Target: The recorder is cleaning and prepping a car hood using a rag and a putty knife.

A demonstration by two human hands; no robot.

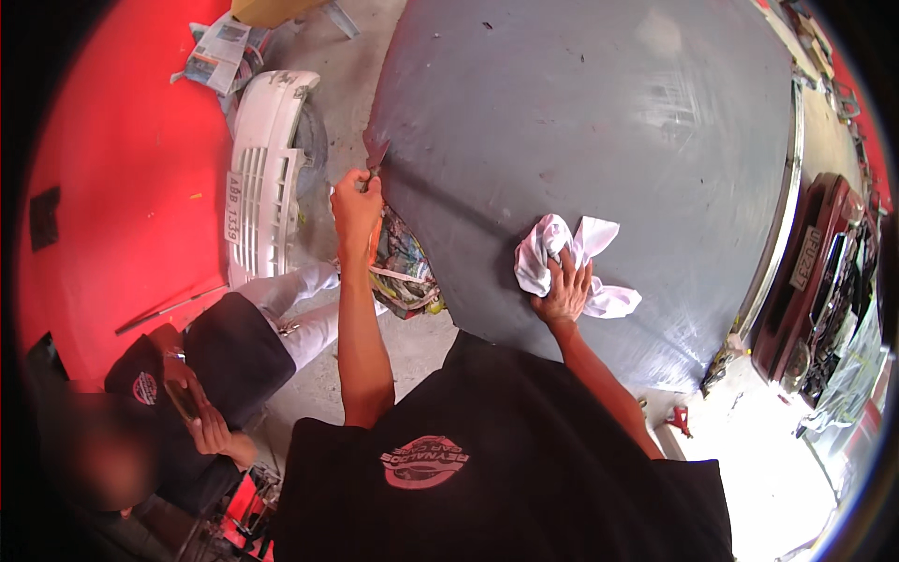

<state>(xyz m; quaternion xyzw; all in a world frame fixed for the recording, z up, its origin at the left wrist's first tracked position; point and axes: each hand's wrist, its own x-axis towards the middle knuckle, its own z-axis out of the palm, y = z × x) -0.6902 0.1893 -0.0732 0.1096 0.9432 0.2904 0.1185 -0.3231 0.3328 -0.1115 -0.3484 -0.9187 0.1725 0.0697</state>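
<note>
Can't identify dark piece, partly hidden in left hand. Can't see far end of grey panel, cropped up top. Got co-worker's head blurred.

Red wall, pale concrete floor.

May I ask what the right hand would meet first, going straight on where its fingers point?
The bunched white cloth that the right hand touches, then apparently gray car panel; depth is unclear.

Wht bumper, maroon bumper R, newspaper, prob. red stand
</note>
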